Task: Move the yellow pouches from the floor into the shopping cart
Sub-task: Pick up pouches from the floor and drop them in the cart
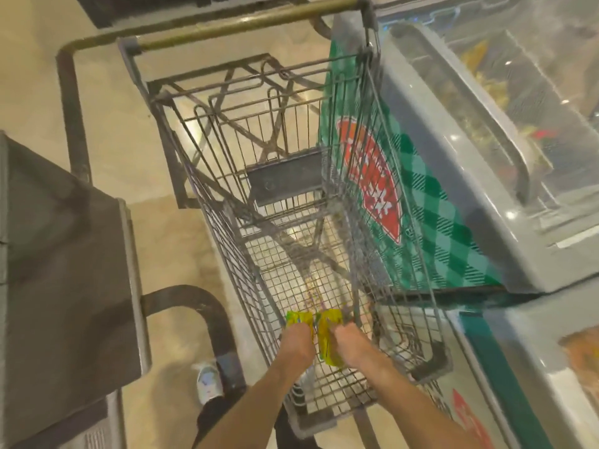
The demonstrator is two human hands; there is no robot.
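Observation:
A grey wire shopping cart point(227, 222) stands in front of me, its basket holding nothing but what my hands carry. Both my arms reach down into the near end of the basket. My left hand point(296, 346) grips a yellow-green pouch point(299, 319). My right hand point(351, 346) grips a second yellow pouch point(329, 338) right beside it. The two pouches almost touch, low over the cart's wire bottom. My fingers hide part of each pouch.
A chest freezer point(486, 176) with a green checked front and a glass lid runs along the cart's right side. A grey metal shelf unit point(64, 260) stands at the left. My white shoe point(209, 382) rests on the beige tile floor point(168, 241) beside a black pipe frame point(207, 312).

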